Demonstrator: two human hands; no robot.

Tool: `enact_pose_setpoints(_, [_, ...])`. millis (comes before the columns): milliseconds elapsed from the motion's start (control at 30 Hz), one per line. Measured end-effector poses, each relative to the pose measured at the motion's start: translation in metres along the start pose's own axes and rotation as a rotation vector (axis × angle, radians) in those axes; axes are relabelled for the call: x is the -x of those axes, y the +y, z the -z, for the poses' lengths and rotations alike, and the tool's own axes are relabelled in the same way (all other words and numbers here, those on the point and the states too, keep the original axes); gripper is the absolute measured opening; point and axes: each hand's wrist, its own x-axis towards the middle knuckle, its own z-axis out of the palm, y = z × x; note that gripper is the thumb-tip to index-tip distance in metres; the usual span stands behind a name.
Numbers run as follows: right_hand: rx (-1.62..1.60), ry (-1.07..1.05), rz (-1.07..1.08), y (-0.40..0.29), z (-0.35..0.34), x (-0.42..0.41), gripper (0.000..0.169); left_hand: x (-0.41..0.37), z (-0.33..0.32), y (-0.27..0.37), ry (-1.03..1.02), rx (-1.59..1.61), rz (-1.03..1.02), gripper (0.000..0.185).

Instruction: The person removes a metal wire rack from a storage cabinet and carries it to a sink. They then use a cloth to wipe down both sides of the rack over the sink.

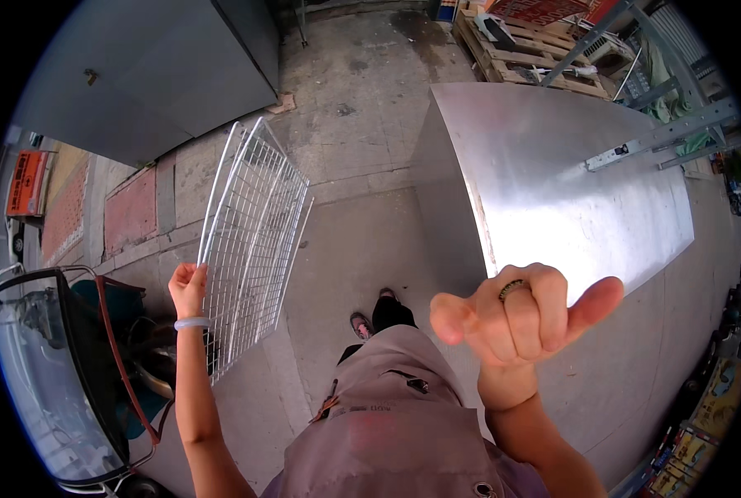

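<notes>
My left hand, with a pale bangle at the wrist, grips the near edge of white wire mesh racks. The racks are held tilted on edge to my left, more than one layered together. Their lower part hangs above the pavement or meets it; I cannot tell which. My right hand is raised in front of the metal box, close to the camera. Its middle fingers are curled in, with a ring on one, while thumb and little finger stick out. Nothing shows in that hand. Behind it stands a brushed metal box.
A grey metal cabinet stands ahead on the left. Beside my left arm is a vehicle with a clear plastic cover. A galvanised metal frame extends over the metal box. Wooden pallets lie behind it. Parked vehicles line the right rim.
</notes>
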Motion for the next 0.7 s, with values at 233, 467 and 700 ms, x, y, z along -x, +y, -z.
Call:
enact_pose_setpoints(233, [0.570,0.846,-0.568,0.055,0.202,0.002,0.029,-0.146,-0.064,0.085,-0.091,-0.031,-0.099,0.014])
enact_pose_setpoints(467, [0.392,1.103,-0.760,0.107,0.370,-0.079,0.044,-0.274,-0.156,0.252,-0.166,0.002,-0.163,0.014])
enact_pose_setpoints(700, [0.445,1.110,-0.683,0.126,0.499,-0.223,0.038,-0.420,-0.234,0.351,-0.321,0.172,-0.157,0.012])
